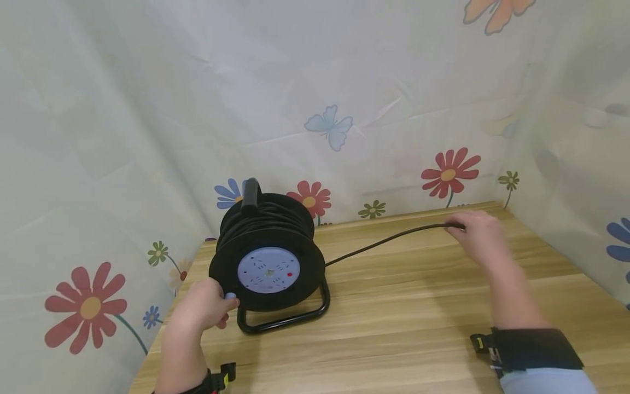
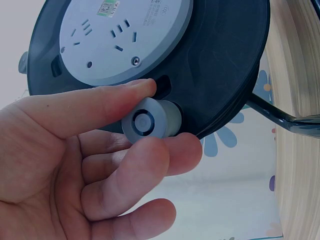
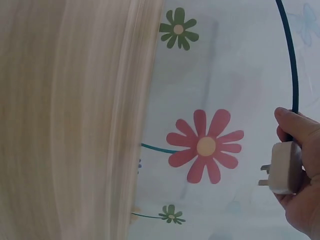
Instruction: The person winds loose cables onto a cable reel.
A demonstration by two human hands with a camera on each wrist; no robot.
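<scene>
Nearest to the camera, the left hand [image 1: 204,307] sits at the lower left edge of the cable reel [image 1: 268,262]. Its thumb and fingers pinch the small pale crank knob [image 2: 150,120] that sticks out of the reel's front disc, the thumb above it and a finger curled under. The reel stands upright on its black tube frame [image 1: 285,317] on the wooden worktop [image 1: 394,328], with its pale socket plate [image 1: 268,270] facing the person and its carry handle [image 1: 250,193] on top.

From the reel's right side the black cable [image 1: 384,239] leaves the drum and runs in a nearly straight line across the worktop, away to the right and slightly back. Its long axis points from the drum toward the right hand [image 1: 479,235], which holds the far end, well apart from the reel and close to the back edge of the worktop. In the right wrist view the fingers of this hand are closed round a white plug [image 3: 285,167], prongs pointing out sideways, with the cable running up out of the grip.

So the two hands sit at opposite ends of the same line: the left on the knob at the drum, the right on the plug, the cable stretched between them with little slack showing.

Behind everything hangs a pale cloth backdrop [image 1: 344,82] printed with flowers and butterflies.
</scene>
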